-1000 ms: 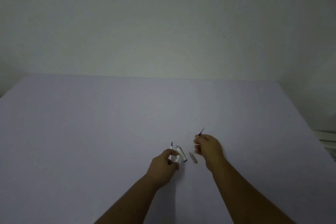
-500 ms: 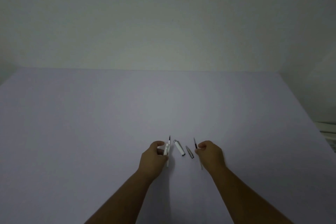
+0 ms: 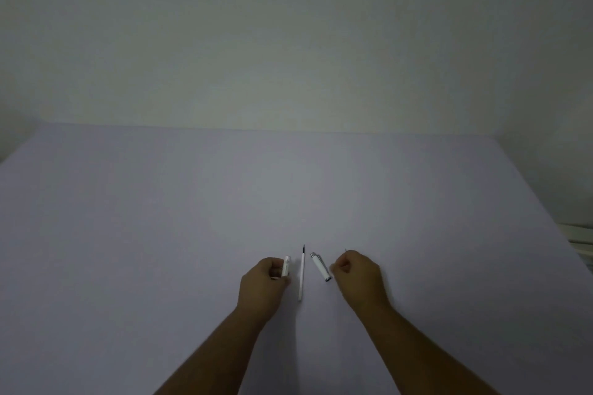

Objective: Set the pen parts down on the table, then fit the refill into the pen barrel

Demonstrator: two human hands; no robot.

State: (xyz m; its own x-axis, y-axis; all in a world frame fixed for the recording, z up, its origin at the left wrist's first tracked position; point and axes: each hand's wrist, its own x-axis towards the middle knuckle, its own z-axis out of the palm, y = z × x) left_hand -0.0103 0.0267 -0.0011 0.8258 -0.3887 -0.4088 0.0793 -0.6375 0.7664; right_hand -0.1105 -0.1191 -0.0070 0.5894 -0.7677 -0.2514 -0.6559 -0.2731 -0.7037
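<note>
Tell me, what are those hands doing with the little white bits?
A person has a pen in pieces on a pale lilac table. The left hand holds a short white tube-shaped pen piece. A thin white refill with a dark tip lies between the hands, beside a white pen cap with silver ends. The right hand is curled next to the cap; whether it holds anything is hidden.

Both bare forearms are stretched forward, converging slightly. The left hand point(image 3: 264, 282) is curled, back upward, fingers pinched together at its right side. The right hand point(image 3: 357, 277) is closed into a loose fist.
</note>
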